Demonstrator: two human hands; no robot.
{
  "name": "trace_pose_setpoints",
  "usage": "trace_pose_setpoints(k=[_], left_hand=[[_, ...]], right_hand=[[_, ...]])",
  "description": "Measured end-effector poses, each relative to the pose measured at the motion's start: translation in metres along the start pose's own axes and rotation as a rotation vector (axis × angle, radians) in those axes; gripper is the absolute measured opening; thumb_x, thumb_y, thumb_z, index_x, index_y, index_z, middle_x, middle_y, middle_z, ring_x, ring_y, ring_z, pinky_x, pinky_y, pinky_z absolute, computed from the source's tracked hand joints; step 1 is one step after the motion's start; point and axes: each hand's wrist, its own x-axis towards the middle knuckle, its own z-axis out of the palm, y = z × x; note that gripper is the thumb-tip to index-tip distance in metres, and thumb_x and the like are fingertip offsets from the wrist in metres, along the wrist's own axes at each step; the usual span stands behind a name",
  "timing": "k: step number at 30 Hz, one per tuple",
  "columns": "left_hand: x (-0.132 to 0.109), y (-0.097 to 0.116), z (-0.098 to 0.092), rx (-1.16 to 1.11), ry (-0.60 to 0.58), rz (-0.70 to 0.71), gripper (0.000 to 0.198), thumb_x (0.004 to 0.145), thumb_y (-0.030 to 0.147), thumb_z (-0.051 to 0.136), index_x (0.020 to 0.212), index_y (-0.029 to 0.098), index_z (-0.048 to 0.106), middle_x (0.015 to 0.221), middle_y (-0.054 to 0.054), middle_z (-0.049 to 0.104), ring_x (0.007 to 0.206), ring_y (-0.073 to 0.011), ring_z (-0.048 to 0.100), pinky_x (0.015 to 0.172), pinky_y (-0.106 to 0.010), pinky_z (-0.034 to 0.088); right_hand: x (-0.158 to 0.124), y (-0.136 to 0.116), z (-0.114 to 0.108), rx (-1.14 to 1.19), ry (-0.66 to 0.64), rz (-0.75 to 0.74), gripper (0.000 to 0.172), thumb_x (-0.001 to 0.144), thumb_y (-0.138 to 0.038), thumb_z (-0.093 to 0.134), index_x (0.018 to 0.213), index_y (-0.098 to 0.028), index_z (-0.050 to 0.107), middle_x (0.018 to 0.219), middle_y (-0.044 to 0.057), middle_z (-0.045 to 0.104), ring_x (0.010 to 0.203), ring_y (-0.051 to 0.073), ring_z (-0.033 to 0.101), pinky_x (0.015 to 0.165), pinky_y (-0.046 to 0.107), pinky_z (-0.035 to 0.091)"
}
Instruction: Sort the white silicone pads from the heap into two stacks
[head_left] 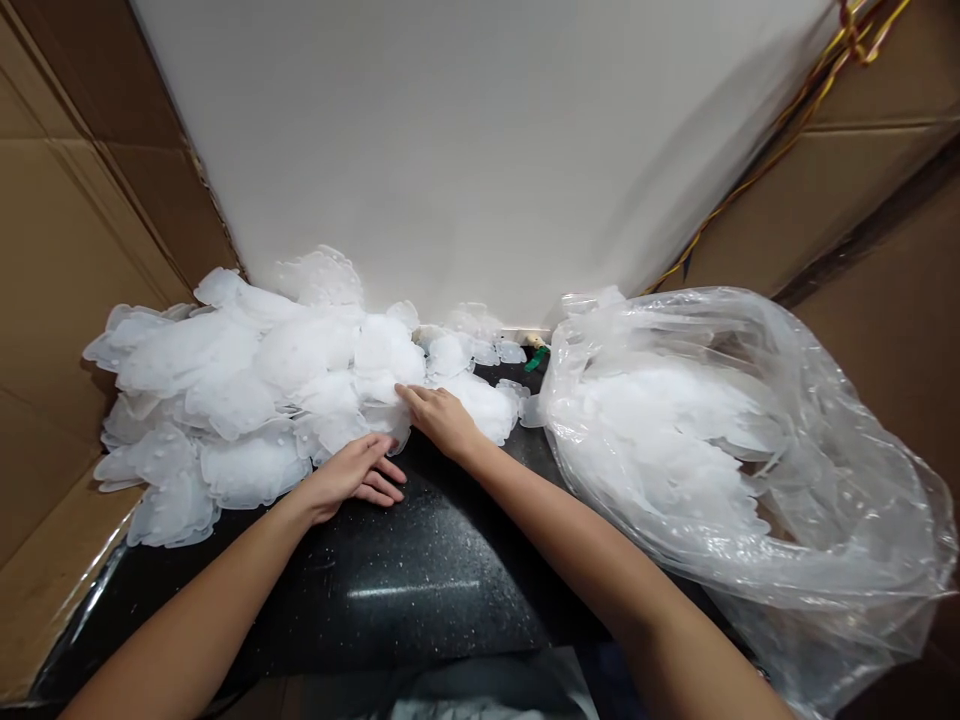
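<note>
A wide heap of thin, frosted translucent plastic pieces (195, 360) with wavy edges lies at left and centre, layered in loose stacks. My right hand (444, 418) reaches into its right part. Its fingers are closed at the edge of a few pieces (384, 418); the thumb is hidden. Just below and left, my left hand (358, 478) is open, palm turned inward and fingers spread. Its thumb is beside the lower edge of those same pieces. More pieces fill a clear plastic bag (847, 470) at the right, its mouth spread wide.
The black, speckled worktop (420, 590) has a curved front edge. Behind it rises a pale panel (480, 150). Cardboard walls (52, 260) flank both sides. Twisted yellow and red wires (795, 120) run along the right. A green scrap (536, 358) lies near the back.
</note>
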Motion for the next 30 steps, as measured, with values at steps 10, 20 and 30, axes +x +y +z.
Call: trace_pose_setpoints(k=[10, 20, 30], left_hand=[[0.004, -0.01, 0.004, -0.16, -0.007, 0.111, 0.071, 0.079, 0.036, 0.072, 0.138, 0.019, 0.038, 0.11, -0.01, 0.069, 0.088, -0.0208, 0.069, 0.085, -0.039, 0.055], [-0.005, -0.002, 0.003, 0.968, 0.499, 0.509, 0.059, 0.085, 0.027, 0.055, 0.143, 0.027, 0.041, 0.13, -0.01, 0.052, 0.069, -0.0171, 0.063, 0.067, -0.033, 0.053], [0.007, -0.016, 0.032, 1.283, 0.412, 0.722, 0.027, 0.088, 0.021, 0.061, 0.114, 0.022, 0.065, 0.137, -0.016, 0.054, 0.128, -0.0381, 0.043, 0.103, -0.056, 0.035]], right_hand=[[-0.097, -0.009, 0.006, 0.28, 0.014, -0.173, 0.056, 0.091, -0.022, 0.06, 0.144, -0.025, 0.042, 0.149, 0.014, 0.046, 0.132, 0.027, 0.05, 0.105, 0.045, 0.047], [-0.104, 0.019, 0.01, 0.329, 0.107, 0.02, 0.032, 0.089, -0.018, 0.059, 0.121, -0.023, 0.058, 0.13, 0.014, 0.057, 0.121, 0.028, 0.055, 0.102, 0.049, 0.048], [-0.113, 0.022, -0.007, 0.458, -0.002, 0.291, 0.016, 0.088, -0.024, 0.063, 0.103, -0.02, 0.065, 0.087, 0.004, 0.063, 0.077, 0.018, 0.062, 0.074, 0.032, 0.05]])
